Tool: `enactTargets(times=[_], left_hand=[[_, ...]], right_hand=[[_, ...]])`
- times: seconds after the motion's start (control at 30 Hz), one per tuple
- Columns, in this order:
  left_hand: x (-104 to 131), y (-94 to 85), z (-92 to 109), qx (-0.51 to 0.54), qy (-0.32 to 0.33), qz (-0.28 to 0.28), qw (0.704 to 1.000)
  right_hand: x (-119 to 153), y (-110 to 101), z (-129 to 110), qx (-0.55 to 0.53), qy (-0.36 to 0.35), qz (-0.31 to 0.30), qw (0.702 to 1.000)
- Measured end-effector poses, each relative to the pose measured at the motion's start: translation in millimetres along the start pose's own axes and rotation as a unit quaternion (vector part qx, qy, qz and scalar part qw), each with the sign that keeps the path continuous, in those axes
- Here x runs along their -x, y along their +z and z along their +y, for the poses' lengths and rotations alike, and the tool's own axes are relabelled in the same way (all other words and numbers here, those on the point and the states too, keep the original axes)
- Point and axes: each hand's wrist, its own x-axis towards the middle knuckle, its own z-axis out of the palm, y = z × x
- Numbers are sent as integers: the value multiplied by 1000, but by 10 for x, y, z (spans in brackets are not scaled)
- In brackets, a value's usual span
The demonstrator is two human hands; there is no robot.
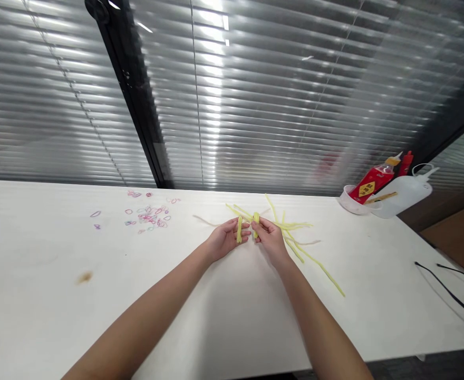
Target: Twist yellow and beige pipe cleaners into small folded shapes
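Observation:
In the head view, my left hand (221, 244) holds a short, folded yellow pipe cleaner (239, 231) upright between thumb and fingers. Close beside it, my right hand (271, 240) pinches another short yellow piece (256, 217), which looks bent or rolled at its top. The two pieces are a small gap apart. Behind and to the right of my right hand, several long yellow pipe cleaners (327, 273) lie fanned out on the white table (248, 327). A pale pinkish strand (205, 220) lies behind my left hand, and part of the bundle is hidden by my hands.
Small coloured elastic bands (150, 217) lie scattered at the back left. At the back right, a round plastic tub (354, 205) stands by a red bottle (374, 182) and a white squeeze bottle (406, 195). Black-framed glasses (449, 290) lie at the right edge. Window blinds (255, 105) rise behind.

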Motion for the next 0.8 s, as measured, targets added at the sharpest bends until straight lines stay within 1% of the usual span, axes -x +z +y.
enactTargets(times=[0.1, 0.3, 0.47, 0.57, 0.63, 0.73, 0.8], left_hand=[[4, 21, 15, 26, -16, 10, 999], [7, 1, 35, 41, -25, -16, 999], [6, -3, 28, 25, -26, -23, 999], [0, 4, 16, 9, -8, -24, 1000], [-4, 9, 4, -8, 6, -37, 999], [-5, 9, -12, -36, 14, -54, 998], [-5, 2, -15, -59, 10, -50, 997]], right_hand=[[36, 18, -27, 15, -10, -38, 999], [48, 40, -2, 6, 9, -74, 997], [3, 31, 66, 6, 40, -45, 998], [-4, 38, 60, -23, 54, -41, 997], [-5, 37, 57, -34, 54, -40, 997], [-13, 14, 78, 11, 32, -28, 999], [-24, -8, 102, 58, 7, -9, 998]])
